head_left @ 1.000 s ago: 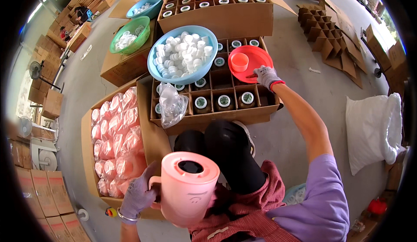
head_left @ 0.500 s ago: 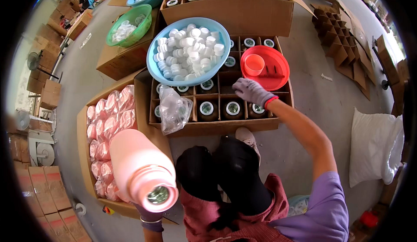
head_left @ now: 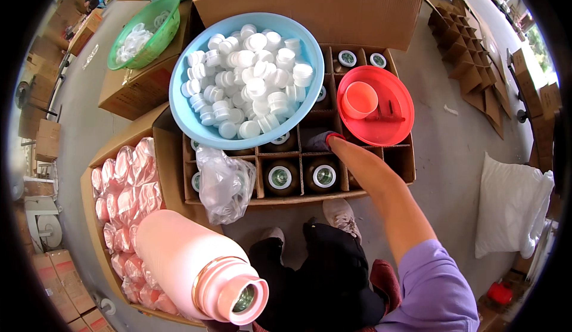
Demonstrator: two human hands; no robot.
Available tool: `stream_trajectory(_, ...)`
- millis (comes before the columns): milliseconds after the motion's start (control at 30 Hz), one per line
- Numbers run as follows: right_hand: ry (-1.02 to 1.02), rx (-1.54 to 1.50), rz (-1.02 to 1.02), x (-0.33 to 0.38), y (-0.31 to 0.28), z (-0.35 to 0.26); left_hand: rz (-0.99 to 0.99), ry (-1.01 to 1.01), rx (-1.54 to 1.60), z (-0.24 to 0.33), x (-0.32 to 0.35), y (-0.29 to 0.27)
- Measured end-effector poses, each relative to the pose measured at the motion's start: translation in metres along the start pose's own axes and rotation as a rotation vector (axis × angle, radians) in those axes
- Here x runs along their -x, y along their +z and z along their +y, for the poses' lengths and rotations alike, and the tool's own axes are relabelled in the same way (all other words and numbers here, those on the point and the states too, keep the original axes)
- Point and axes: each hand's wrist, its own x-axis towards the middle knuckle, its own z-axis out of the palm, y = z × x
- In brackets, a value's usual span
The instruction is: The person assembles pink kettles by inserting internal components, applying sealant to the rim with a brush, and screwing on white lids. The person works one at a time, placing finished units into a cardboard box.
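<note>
A pink thermos bottle (head_left: pixel 185 248) leans at lower left, its mouth toward me with a shiny inner wall. Most of my left hand (head_left: pixel 221 326) is hidden behind the bottle it holds. My right hand (head_left: pixel 322 142), in a grey glove with a red cuff, is down in a compartment of the divided carton (head_left: pixel 286 199); its fingers are out of sight. Bottles with white rings round their mouths, such as one bottle (head_left: pixel 280 177), stand in nearby compartments. Right above that hand is a red basin (head_left: pixel 390 130) holding a small red cup (head_left: pixel 359 99) and thin dark pieces.
A blue basin (head_left: pixel 179 108) of white stoppers rests on the carton, with a clear plastic bag (head_left: pixel 225 184) at its front. On the left are a box of wrapped pink parts (head_left: pixel 134 171) and a green basin (head_left: pixel 167 34). A white sack (head_left: pixel 512 207) stands right.
My right hand has gone down into the carton compartment, so its fingers no longer show. The pink thermos bottle has shifted a little right and lower. The whole view has moved closer to the carton.
</note>
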Motion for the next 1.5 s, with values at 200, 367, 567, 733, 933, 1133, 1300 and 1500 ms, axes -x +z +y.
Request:
stream_trajectory(200, 0.171, 0.014, 0.069, 0.039, -0.025, -0.023, -0.105, 0.41, -0.889, 0.014, -0.014, 0.045)
stream_trajectory(367, -0.056, 0.044, 0.374, 0.193, -0.128, -0.138, -0.14, 0.63, -1.324, 0.028, -0.005, 0.047)
stream_trajectory(567, 0.037, 0.011, 0.611, 0.342, -0.13, -0.067, -0.084, 0.627, -1.093, 0.02, -0.003, 0.069)
stream_trajectory(733, -0.056, 0.209, 0.718, 0.329, -0.113, -0.015, -0.142, 0.522, -0.744, 0.021, -0.007, 0.083)
stream_trajectory(933, 0.271, 0.075, 1.185, 0.283, -0.109, -0.036, -0.153, 0.514, -0.874, 0.024, -0.002, 0.066)
stream_trajectory(1133, -0.47, 0.153, 1.456, 0.25, -0.151, -0.156, 0.003, 0.465, -0.821, 0.013, 0.007, 0.063)
stream_trajectory(1300, 0.146, 0.352, 0.85, 0.185, -0.191, -0.194, -0.108, -0.131, 0.313, 0.032, 0.002, 0.112)
stream_trajectory(1500, -0.356, -0.468, 0.962, 0.263, -0.185, -0.272, -0.16, -0.025, 0.351, 0.038, -0.004, 0.118)
